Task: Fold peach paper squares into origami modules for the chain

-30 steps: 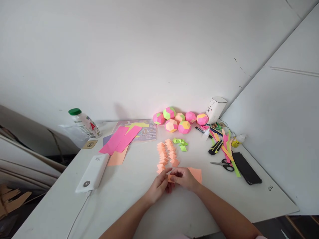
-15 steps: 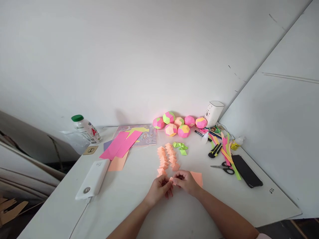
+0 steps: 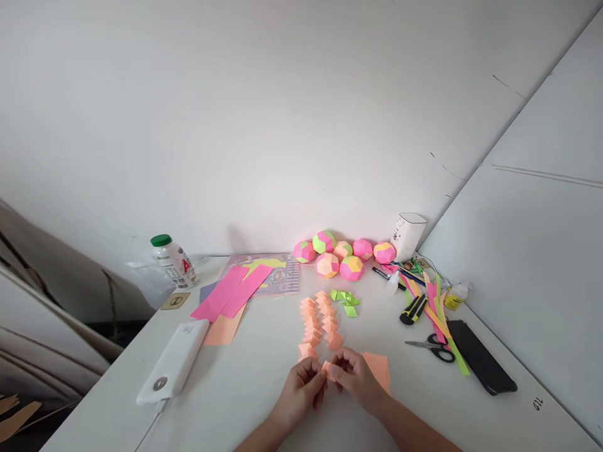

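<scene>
Between my fingertips is a small piece of peach paper, partly folded. My left hand pinches its left side, and my right hand pinches its right side; the fingers cover much of it. Just beyond my hands stand two rows of folded peach paper pieces. A few folded green paper pieces lie behind them to the right. Flat peach sheets rest beside my right hand, partly hidden by it.
Several multicoloured paper balls sit along the wall. At right lie scissors, a box cutter, paper strips, a glue bottle and a black phone. At left are a power bank, pink sheets and a white bottle.
The view has tilted up slightly, so everything sits lower in the picture. Both hands keep hold of the peach paper piece, which shows a little more now.
</scene>
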### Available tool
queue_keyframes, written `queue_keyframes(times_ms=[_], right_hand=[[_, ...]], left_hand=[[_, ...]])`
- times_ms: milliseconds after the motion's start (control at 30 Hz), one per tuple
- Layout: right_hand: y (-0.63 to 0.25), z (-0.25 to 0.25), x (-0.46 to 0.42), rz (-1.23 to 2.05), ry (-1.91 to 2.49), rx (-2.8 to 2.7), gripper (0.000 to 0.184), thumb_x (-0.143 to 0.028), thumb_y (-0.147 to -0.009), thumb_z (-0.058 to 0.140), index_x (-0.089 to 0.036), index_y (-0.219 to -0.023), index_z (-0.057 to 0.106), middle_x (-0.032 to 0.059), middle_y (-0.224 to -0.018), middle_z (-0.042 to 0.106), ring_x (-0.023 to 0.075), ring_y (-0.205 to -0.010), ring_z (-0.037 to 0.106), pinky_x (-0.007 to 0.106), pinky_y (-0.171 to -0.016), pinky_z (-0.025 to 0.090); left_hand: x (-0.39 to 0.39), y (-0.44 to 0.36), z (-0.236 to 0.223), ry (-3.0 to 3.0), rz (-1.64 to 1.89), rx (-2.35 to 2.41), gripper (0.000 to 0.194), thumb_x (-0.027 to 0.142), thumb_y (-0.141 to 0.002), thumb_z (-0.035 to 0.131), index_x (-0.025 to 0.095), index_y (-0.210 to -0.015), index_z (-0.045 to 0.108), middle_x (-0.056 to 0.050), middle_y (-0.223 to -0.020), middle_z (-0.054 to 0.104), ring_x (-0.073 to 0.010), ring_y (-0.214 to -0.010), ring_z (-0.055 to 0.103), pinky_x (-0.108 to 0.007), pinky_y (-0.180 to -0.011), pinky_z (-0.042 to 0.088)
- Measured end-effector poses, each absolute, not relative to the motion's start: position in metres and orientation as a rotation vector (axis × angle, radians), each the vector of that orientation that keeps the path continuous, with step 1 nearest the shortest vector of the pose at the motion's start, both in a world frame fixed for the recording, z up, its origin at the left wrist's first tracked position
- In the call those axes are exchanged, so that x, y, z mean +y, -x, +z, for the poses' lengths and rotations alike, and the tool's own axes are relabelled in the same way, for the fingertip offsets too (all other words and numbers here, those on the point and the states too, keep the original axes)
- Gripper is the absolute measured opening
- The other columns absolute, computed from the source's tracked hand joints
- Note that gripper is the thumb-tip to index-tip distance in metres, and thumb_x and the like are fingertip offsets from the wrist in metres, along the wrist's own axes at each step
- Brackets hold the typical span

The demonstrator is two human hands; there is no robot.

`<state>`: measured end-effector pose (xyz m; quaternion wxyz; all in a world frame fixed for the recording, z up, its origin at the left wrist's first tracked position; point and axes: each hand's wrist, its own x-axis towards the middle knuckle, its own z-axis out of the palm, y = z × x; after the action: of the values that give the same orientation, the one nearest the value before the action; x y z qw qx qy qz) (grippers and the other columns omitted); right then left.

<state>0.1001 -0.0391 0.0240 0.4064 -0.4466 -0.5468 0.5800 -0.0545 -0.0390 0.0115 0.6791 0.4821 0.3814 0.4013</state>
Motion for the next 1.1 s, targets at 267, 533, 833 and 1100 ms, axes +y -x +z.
queue_keyframes(times_ms=[267,533,833,1100], right_hand=[[-0.096,0.018,-0.045,1.427,1.216,-1.499,0.023,-0.031,-0.077,0.056,-0.018,-0.064,0.042,-0.0072,-0.048,0.043,0.0085,-0.042,0.045,0.020,-0.043,0.034],[-0.097,0.021,-0.048,1.380,1.284,-1.578,0.025,-0.030,-0.073,0.055,-0.020,-0.059,0.037,-0.0071,-0.051,0.036,0.0080,-0.039,0.040,0.020,-0.037,0.033],[-0.100,0.028,-0.058,1.146,1.361,-1.572,0.030,-0.036,-0.069,0.060,-0.019,-0.053,0.041,-0.0034,-0.050,0.037,0.0108,-0.048,0.035,0.022,-0.043,0.030],[-0.096,0.049,-0.064,1.163,1.329,-1.518,0.031,-0.031,-0.071,0.058,-0.020,-0.053,0.035,-0.0058,-0.045,0.034,0.0082,-0.040,0.033,0.021,-0.039,0.025]], left_hand=[[-0.043,0.052,0.009,-1.178,0.949,0.904,0.045,0.060,-0.074,0.056,0.018,-0.064,0.042,0.008,-0.042,0.041,-0.0044,-0.034,0.032,-0.019,-0.038,0.020],[-0.049,0.051,0.020,-1.103,0.987,0.885,0.048,0.062,-0.068,0.061,0.020,-0.059,0.041,0.009,-0.037,0.036,-0.0034,-0.031,0.028,-0.018,-0.035,0.017],[-0.056,0.057,0.021,-1.086,1.009,0.792,0.043,0.054,-0.075,0.061,0.020,-0.059,0.040,0.010,-0.038,0.033,-0.0034,-0.031,0.026,-0.018,-0.036,0.017],[-0.058,0.057,0.040,-0.961,1.024,0.905,0.043,0.054,-0.070,0.065,0.019,-0.058,0.045,0.008,-0.036,0.039,-0.0043,-0.031,0.029,-0.019,-0.037,0.017]])
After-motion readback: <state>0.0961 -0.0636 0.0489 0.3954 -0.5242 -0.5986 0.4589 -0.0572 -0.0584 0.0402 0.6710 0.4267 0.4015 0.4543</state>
